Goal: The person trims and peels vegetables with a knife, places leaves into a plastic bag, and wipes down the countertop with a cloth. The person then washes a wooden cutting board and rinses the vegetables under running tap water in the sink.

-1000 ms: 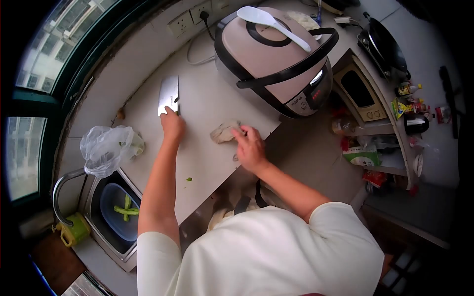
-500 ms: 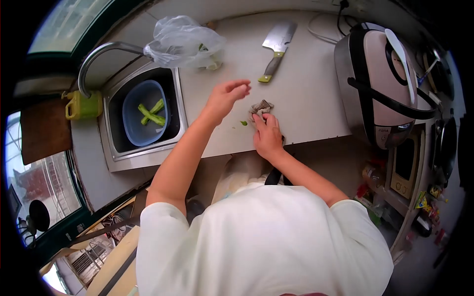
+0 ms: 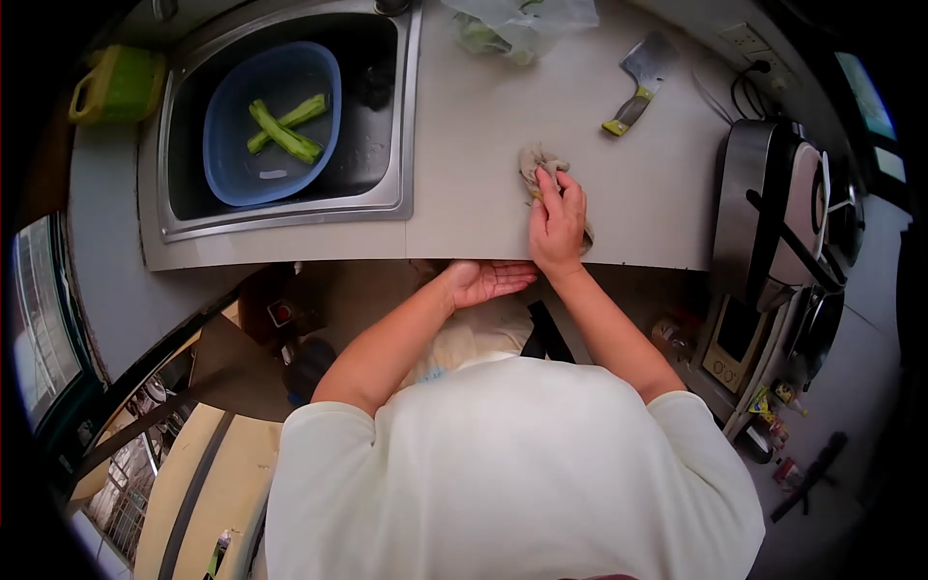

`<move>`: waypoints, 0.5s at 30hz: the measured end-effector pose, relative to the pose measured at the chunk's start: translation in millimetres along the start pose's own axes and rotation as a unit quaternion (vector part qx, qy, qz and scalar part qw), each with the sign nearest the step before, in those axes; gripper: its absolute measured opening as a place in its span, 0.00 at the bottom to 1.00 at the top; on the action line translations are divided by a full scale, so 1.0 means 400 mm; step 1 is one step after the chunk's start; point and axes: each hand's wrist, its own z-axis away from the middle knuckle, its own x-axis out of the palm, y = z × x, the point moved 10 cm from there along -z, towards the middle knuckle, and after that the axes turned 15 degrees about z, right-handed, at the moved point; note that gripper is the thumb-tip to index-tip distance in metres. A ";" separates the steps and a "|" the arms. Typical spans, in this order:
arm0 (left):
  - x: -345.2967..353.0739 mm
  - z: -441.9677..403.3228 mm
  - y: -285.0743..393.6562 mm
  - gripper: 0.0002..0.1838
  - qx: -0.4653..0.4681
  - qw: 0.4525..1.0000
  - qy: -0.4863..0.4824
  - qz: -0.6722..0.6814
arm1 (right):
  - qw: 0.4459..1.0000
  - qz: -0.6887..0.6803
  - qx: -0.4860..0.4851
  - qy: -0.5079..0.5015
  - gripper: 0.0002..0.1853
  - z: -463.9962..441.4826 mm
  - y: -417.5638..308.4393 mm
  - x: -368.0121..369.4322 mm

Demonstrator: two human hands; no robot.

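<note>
My right hand (image 3: 558, 224) presses on a crumpled grey-beige cloth (image 3: 541, 166) near the counter's front edge. Palm up and fingers stretched out, my left hand (image 3: 491, 281) is just below that edge, beside my right wrist, and holds nothing. Farther back on the counter (image 3: 464, 193) lies a cleaver (image 3: 645, 81), its green and grey handle pointing toward me. To the left, a blue basin (image 3: 217, 135) stands in the sink (image 3: 391, 184) with green vegetable pieces (image 3: 285, 131) in it.
A clear plastic bag (image 3: 527, 27) with greens is at the back of the counter. On the right stands a rice cooker (image 3: 744, 217), with a microwave (image 3: 732, 343) on a shelf below. A yellow-green jug (image 3: 120, 85) is left of the sink.
My left hand let go of the cleaver, then moved down to the counter's front edge and turned palm up. My right hand moved the cloth toward the edge. The view has swung toward the sink.
</note>
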 end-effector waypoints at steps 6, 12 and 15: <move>0.031 0.007 -0.032 0.31 -0.048 0.991 -0.112 0.051 | 0.940 -0.310 0.090 -0.106 0.21 -0.019 -0.017 -0.026; 0.055 -0.016 -0.051 0.29 -0.056 0.990 -0.119 0.048 | 0.939 -0.278 -0.057 -0.196 0.19 -0.221 0.023 -0.070; 0.067 -0.034 -0.056 0.28 -0.060 0.989 -0.127 0.055 | 0.957 0.199 -0.109 -0.179 0.24 -0.205 0.034 0.026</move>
